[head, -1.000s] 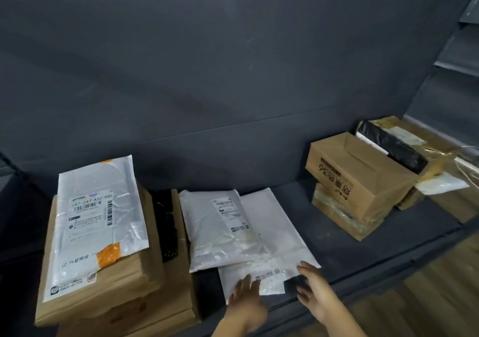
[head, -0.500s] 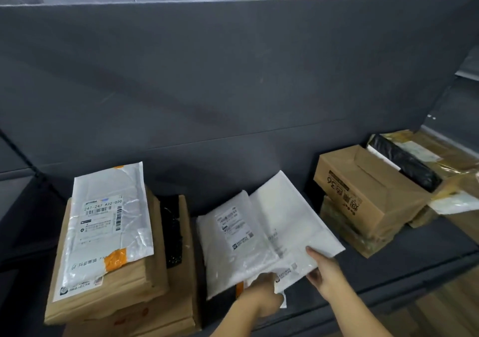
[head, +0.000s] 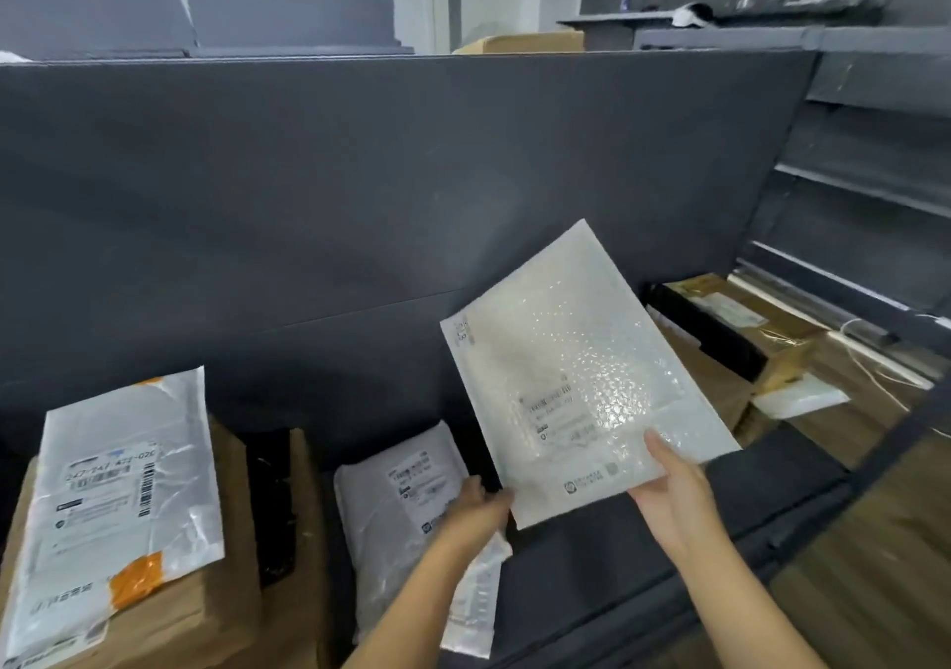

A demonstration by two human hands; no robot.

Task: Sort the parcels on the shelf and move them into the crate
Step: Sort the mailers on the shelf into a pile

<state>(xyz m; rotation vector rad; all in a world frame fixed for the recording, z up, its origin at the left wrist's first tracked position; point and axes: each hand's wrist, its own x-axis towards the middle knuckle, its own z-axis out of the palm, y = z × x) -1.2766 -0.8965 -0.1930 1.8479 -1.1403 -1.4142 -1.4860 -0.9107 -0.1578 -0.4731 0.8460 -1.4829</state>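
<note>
The right hand (head: 669,498) pinches the near edge of the white bubble mailer (head: 576,370), with the thumb flat on top. The left hand (head: 476,511) grips its corner at 7 o'clock. The mailer is flat, rectangular and glossy with small bubbles, and it is held tilted above the dark grey shelf (head: 592,565). At 8 o'clock from it, a soft wrinkled white bag parcel (head: 406,509) lies on the shelf. At 9 o'clock, a shiny grey pouch (head: 123,488) rests on brown cardboard boxes (head: 239,555).

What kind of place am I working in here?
Probably a parcel sorting or storage room: a labelled mailer lies on cardboard boxes on a dark grey shelf, more grey shelving stands at right, and the left hand and right hand hold a white bubble mailer.
</note>
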